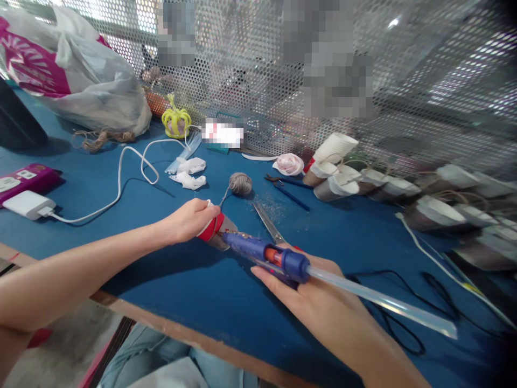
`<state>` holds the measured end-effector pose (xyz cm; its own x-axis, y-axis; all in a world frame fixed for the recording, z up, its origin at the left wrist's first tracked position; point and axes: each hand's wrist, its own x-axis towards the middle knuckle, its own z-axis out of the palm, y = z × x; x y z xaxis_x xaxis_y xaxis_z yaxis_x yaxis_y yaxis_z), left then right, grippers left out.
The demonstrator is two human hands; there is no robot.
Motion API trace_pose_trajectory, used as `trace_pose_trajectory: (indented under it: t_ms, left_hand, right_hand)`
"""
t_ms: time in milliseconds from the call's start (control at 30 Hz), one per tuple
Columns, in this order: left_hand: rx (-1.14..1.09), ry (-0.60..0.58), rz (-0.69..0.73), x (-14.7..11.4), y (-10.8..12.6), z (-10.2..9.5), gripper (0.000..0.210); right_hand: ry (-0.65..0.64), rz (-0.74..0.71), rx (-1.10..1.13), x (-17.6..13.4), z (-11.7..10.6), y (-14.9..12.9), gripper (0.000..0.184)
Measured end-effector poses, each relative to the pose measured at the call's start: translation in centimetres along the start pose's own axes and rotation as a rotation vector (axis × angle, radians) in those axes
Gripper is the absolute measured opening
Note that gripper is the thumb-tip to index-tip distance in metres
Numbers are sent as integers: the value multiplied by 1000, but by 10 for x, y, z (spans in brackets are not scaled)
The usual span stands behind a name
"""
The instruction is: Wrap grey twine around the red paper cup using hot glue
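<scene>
My left hand (pixel 189 220) grips a small cup (pixel 210 227) with a red band, tilted above the table. Wrapped around the handle of a blue glue gun (pixel 250 248) is my right hand (pixel 311 285). A long clear glue stick (pixel 388 302) sticks out of the gun's back end. The gun's nozzle is at the cup's side; whether it touches cannot be made out. A grey yarn ball (pixel 240 184) lies just beyond the cup, its strand running toward my left hand. Partly behind the gun lie metal scissors (pixel 269 222).
Blue-handled pliers (pixel 288 193) and a pink fabric roll (pixel 288 164) lie farther back. Several paper-lined cups (pixel 337 183) line the right side. A white cable (pixel 121 172) crosses the left, and a black cord (pixel 404 318) loops at right. A plastic bag (pixel 100 81) stands at back left.
</scene>
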<state>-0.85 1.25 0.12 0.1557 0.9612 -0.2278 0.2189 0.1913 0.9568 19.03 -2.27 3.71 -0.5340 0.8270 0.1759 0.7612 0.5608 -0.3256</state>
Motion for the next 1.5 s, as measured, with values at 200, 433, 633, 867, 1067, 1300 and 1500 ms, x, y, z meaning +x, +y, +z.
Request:
trace_pose_trajectory:
  t_ms: [200,433,633,867,1067,1300,1500]
  left_hand:
    - [8,18,-10,1,-2,0,28]
    - [88,50,27,5,-5,0,29]
    - [77,30,12,3,-4,0,29]
    - [59,26,28,3,-5,0,26]
    - [86,15,41,2,-5,0,29]
    - [239,34,84,4,-8,-2,36]
    - [283,11,136,2,-10,-3,37]
  right_hand:
    - [-7,43,52,-2,6,4,12]
    - [-39,37,97,-2,5,2,11]
    - [-29,54,66,-2,5,2,12]
    - [-23,60,33,-3,4,2,11]
    - [-50,20,-8,2,-6,-3,15]
    - [32,37,-73,9,-7,8,21]
    - [35,73,3,11,-3,16,19]
